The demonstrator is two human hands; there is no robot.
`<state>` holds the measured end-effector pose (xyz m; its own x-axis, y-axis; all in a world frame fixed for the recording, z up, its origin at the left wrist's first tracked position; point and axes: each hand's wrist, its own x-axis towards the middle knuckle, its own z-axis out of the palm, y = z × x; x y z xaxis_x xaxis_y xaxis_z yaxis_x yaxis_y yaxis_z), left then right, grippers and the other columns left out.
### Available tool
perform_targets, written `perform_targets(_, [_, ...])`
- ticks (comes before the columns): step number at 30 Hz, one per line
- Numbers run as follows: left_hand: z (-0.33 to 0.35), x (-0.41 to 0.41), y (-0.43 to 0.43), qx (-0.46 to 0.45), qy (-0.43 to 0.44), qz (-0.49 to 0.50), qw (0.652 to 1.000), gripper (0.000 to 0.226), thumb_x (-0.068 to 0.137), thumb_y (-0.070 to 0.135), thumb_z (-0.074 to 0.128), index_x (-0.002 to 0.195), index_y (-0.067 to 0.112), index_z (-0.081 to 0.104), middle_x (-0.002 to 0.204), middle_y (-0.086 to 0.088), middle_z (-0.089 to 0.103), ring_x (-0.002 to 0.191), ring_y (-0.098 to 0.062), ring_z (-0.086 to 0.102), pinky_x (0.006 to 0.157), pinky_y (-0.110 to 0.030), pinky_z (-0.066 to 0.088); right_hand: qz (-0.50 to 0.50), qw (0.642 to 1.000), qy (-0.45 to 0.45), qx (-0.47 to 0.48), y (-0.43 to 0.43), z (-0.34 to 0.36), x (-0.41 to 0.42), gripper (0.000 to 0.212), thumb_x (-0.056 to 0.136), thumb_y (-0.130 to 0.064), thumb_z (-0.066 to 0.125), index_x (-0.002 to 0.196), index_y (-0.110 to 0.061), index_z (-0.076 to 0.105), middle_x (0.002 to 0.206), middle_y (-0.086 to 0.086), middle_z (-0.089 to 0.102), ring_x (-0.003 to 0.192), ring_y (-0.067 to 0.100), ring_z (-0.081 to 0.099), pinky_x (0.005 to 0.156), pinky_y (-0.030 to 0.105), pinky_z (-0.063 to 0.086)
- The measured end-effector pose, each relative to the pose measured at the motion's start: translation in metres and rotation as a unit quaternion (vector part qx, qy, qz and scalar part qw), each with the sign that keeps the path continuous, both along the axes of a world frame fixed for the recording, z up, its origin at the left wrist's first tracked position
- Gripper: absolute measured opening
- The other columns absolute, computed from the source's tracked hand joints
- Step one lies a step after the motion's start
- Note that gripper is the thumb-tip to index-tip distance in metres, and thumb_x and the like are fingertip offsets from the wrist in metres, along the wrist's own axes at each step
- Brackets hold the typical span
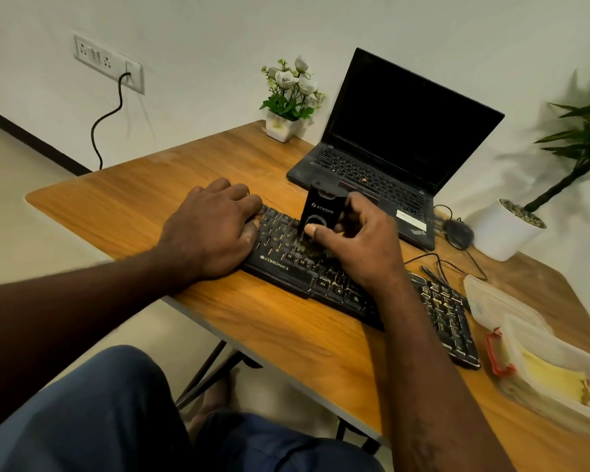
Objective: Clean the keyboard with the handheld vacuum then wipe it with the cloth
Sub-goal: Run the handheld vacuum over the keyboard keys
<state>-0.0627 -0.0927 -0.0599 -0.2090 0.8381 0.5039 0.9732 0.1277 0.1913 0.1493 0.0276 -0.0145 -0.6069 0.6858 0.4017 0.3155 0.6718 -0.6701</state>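
Keyboard [324, 281], black with a Zebronics mark on its front edge, lay slantwise on a wooden desk [143, 202], just in front of an open laptop [389, 148] whose screen was dark. The person's left hand [212, 229] rested on the keyboard's left end, palm down, with the fingers loosely bent over the keys and holding nothing. The right hand [358, 240] gripped a small black handheld vacuum [321, 207], thumb on its front face and fingers curled round its far side. The vacuum stood upright with its lower end down on the keys near the middle of the board.

To the right of the keyboard, a clear plastic container [525, 338] with a red clip sat at the desk edge. Yellow folded material [552, 376] showed through its wall, possibly the cloth, though the blur made that uncertain. A black mouse [458, 233] lay beside the laptop, its cord trailing across the desk. A white pot of white flowers [286, 100] stood at the far corner, and a larger white planter [501, 233] stood at the right. A wall socket [108, 63] with a black cable plugged in was on the wall at the left.
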Motion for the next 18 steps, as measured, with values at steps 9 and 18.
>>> perform_targets(9, [0.0,0.001,0.0,-0.004,-0.002,0.0,1.0,0.036,0.096,0.045,0.034,0.111,0.023,0.059,0.104,0.002,0.06,0.099,-0.02,0.048,0.083,-0.042,0.041,-0.036,0.999,0.014,0.034,0.005,0.001,-0.001,0.045,0.083,-0.034,0.085,0.122,-0.026,0.065,0.105,-0.013,0.071,0.093,0.003,0.068,0.076,0.026,0.06])
perform_targets(18, [0.0,0.0,0.001,-0.003,0.001,-0.001,1.0,0.036,0.096,0.045,0.035,0.112,0.024,0.059,0.105,0.002,0.06,0.1,-0.02,0.048,0.083,-0.043,0.042,0.035,0.998,0.011,-0.041,0.0,0.001,0.0,0.046,0.083,-0.029,0.086,0.124,-0.024,0.065,0.108,-0.006,0.073,0.097,0.008,0.072,0.081,0.036,0.064])
